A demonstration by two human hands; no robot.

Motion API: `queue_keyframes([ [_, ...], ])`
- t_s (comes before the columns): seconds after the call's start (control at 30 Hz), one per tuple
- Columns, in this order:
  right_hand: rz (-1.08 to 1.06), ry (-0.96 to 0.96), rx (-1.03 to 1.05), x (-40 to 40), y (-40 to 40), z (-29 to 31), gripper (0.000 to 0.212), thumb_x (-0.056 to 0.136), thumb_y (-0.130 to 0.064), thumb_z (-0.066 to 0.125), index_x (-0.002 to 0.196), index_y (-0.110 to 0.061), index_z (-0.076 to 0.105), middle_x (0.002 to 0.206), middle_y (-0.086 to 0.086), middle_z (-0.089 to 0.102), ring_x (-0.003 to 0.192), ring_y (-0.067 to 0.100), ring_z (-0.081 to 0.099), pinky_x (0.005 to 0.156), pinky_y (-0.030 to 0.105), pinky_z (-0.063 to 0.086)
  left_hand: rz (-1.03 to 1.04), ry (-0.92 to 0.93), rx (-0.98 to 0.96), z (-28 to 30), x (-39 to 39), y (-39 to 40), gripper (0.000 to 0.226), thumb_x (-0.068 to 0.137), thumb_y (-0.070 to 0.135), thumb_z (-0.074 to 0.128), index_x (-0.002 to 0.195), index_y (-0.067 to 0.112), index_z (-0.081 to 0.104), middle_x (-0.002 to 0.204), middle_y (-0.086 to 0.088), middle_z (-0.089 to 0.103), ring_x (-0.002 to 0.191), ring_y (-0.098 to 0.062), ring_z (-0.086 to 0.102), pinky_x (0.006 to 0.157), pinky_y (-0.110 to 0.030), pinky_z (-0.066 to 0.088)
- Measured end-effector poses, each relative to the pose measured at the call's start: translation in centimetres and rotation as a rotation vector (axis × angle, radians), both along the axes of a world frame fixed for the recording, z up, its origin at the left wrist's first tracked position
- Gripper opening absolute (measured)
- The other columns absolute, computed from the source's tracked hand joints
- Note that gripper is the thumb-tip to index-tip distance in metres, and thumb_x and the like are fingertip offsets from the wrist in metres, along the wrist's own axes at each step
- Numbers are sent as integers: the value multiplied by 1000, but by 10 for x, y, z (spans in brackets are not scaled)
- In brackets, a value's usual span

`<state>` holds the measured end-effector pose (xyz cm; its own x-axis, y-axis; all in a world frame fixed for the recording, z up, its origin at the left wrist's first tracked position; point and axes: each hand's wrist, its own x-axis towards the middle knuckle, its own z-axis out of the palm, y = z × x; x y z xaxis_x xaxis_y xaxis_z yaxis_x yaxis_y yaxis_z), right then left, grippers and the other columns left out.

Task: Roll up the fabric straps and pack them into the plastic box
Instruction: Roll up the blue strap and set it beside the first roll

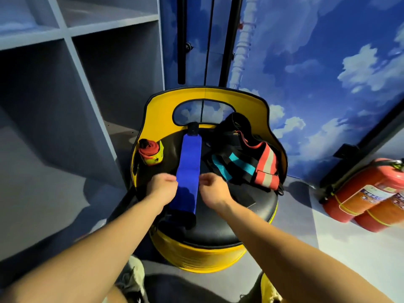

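Blue strap (189, 169) lies flat down the middle of the black stool seat (218, 224), running near to far, black end tab at the far end by the yellow backrest (157, 112). Near end drapes over the seat edge, not rolled yet.

My left hand (162, 185) pinches the strap's left edge, right hand (211, 185) pinches the right edge, about mid-length. Both grips narrow, fingers curled onto the fabric. Looks like I'm squaring it up before rolling.

Progress, as I read it: one roll done, the red-and-yellow strap (149, 154), sitting at the left of the seat against the backrest. Right side has a loose pile (244, 162): black-and-teal bands, a red-and-grey striped one, some black webbing. All unrolled.

Plastic box: not in view, so nothing packed that I can see. Remaining: roll blue, roll the pile, pack everything.

Outward: grey shelving (72, 62) left, two fire extinguishers (367, 193) on the floor at right, sky-print wall behind.
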<state>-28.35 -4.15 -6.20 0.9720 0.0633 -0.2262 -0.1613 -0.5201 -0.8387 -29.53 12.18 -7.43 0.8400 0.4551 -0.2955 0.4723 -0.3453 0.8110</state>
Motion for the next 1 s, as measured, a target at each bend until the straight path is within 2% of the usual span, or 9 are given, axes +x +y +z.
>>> queue_keyframes([
  [0.1, 82, 38, -162, -21, -11, -20, 32, 93, -15, 57, 123, -17, 68, 120, 2, 71, 111, 22, 66, 98, 34, 52, -55, 159, 129, -14, -20, 4, 28, 89, 13, 65, 115, 15, 74, 124, -8, 69, 113, -30, 64, 96, -33, 51],
  [0.17, 113, 72, -179, -25, -17, -33, 31, 95, -17, 59, 124, -17, 69, 124, 2, 70, 115, 20, 64, 102, 31, 49, -52, 236, 120, -19, -23, 3, 7, 89, 12, 67, 91, 15, 73, 108, -7, 70, 95, -28, 64, 77, -30, 52],
  [0.23, 91, 116, -134, -24, -18, -41, 32, 96, -20, 61, 128, -16, 67, 127, 3, 69, 117, 18, 64, 103, 30, 49, -19, 249, 89, -25, -23, -2, 11, 89, 9, 70, 81, 16, 67, 100, -4, 67, 87, -23, 62, 69, -28, 48],
  [0.3, 69, 145, -111, -22, -16, -47, 34, 96, -21, 62, 129, -16, 66, 128, 3, 68, 117, 18, 64, 103, 32, 50, -3, 235, 78, -31, -24, -8, 13, 88, 5, 72, 98, 12, 75, 108, -7, 70, 100, -25, 66, 79, -27, 50],
  [0.37, 70, 150, -121, -21, -16, -53, 35, 94, -20, 64, 129, -17, 66, 128, 3, 67, 116, 18, 64, 102, 31, 51, 21, 197, 31, -39, -24, -12, 33, 84, 1, 76, 116, 8, 73, 118, -10, 72, 110, -27, 67, 90, -30, 53],
  [0.6, 105, 64, -223, -15, -45, -56, 30, 90, -16, 66, 119, -20, 72, 122, 0, 70, 110, 14, 65, 93, 18, 49, -6, 116, -97, -46, -34, -35, 43, 79, 3, 82, 119, 12, 72, 114, -5, 74, 102, -20, 70, 94, -34, 57],
  [0.7, 182, -73, -288, -20, -53, -53, 20, 94, -26, 63, 109, -20, 75, 111, 0, 73, 96, 12, 68, 76, 10, 46, -106, 83, -47, -44, -39, -34, 33, 80, 12, 84, 111, 17, 74, 109, 0, 74, 99, -15, 68, 93, -31, 56],
  [0.87, 499, -346, -329, -40, -61, -33, 35, 93, -50, 59, 113, -24, 71, 105, -3, 65, 96, 11, 61, 86, 28, 51, -359, -40, 182, -30, -50, -25, 7, 92, 29, 69, 94, 31, 76, 94, 17, 72, 90, -3, 66, 76, -18, 50],
  [1.0, 656, -406, -455, -50, -67, -40, 41, 88, -39, 67, 125, -22, 62, 116, 0, 64, 105, 17, 60, 89, 30, 50, -613, -81, 215, -28, -64, -21, 15, 84, 40, 76, 97, 33, 76, 88, 20, 72, 82, 3, 67, 76, -20, 56],
])
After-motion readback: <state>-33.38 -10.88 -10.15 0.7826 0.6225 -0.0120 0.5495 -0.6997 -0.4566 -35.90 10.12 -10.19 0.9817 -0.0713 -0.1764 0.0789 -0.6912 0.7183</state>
